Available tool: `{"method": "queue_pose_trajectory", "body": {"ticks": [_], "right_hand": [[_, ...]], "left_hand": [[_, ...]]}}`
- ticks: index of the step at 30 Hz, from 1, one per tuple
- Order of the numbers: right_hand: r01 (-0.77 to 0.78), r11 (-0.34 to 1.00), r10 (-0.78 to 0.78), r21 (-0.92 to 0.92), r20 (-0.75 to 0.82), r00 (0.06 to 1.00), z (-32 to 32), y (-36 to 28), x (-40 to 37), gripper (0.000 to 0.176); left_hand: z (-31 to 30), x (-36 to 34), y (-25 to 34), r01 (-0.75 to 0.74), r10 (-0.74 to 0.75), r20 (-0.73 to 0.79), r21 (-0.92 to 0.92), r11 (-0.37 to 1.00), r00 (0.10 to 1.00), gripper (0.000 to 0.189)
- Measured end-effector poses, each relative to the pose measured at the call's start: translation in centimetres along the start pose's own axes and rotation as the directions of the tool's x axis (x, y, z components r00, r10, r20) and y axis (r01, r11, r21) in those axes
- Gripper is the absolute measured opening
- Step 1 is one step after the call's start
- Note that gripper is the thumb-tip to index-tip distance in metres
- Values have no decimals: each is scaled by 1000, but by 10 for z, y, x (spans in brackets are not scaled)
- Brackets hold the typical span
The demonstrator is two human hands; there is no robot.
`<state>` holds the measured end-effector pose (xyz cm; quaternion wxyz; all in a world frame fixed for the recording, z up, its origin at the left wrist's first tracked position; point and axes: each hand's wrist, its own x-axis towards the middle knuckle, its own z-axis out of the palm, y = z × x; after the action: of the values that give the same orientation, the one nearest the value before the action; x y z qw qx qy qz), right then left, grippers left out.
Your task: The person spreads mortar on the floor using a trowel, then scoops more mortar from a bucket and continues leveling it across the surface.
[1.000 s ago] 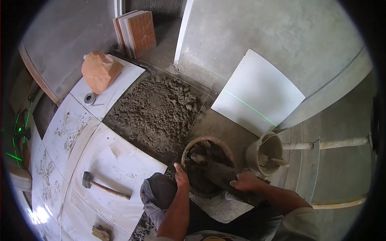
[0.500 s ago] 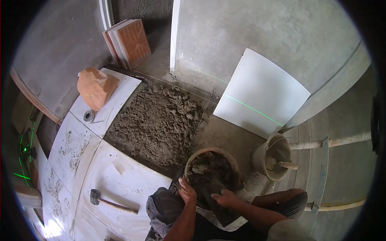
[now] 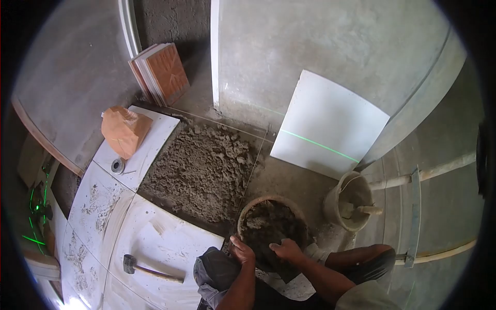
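A round bucket of dark wet mortar stands between my knees. At its near left rim, my left hand is closed against the side, with the fingers partly hidden. My right hand is in a fist over the near part of the bucket, wrapped round a trowel. The trowel's dark flat blade shows below the fist, and its handle is hidden. Beyond the bucket spreads a bed of rough, crumbly mortar, bordered by white tiles.
A mallet lies on the white tiles at left. Further back are a tape roll, a paper bag and stacked tiles. A white tile leans on the wall. At right stands a second bucket.
The view has shifted slightly, so the surroundings sit lower in the picture. My right hand has moved a little up and left with the trowel. My left hand stays at the rim.
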<state>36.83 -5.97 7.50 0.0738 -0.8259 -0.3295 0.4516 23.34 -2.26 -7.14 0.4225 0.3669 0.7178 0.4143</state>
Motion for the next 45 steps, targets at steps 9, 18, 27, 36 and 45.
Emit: {"method": "queue_pose_trajectory", "body": {"ticks": [9,18,27,36,45], "right_hand": [[-11,919,3,394,21,1000,5,29,-6,40],[-19,961,19,274,2,1000,-22,29,-42,48],[88,965,-92,249,4,996,-76,3,-71,39],[417,556,-705,-719,-142,694,-44,-144,33,34],[231,713,-483,-662,-223,847,-94,-124,14,42]], "left_hand": [[-9,-2,29,-45,48,-39,85,995,998,55],[2,-3,16,-89,99,-146,73,993,984,60],[-10,-6,39,73,-68,-53,100,992,996,60],[-16,-13,55,-67,88,-144,143,988,986,62],[-10,-7,34,10,-3,-67,107,994,998,57]]}}
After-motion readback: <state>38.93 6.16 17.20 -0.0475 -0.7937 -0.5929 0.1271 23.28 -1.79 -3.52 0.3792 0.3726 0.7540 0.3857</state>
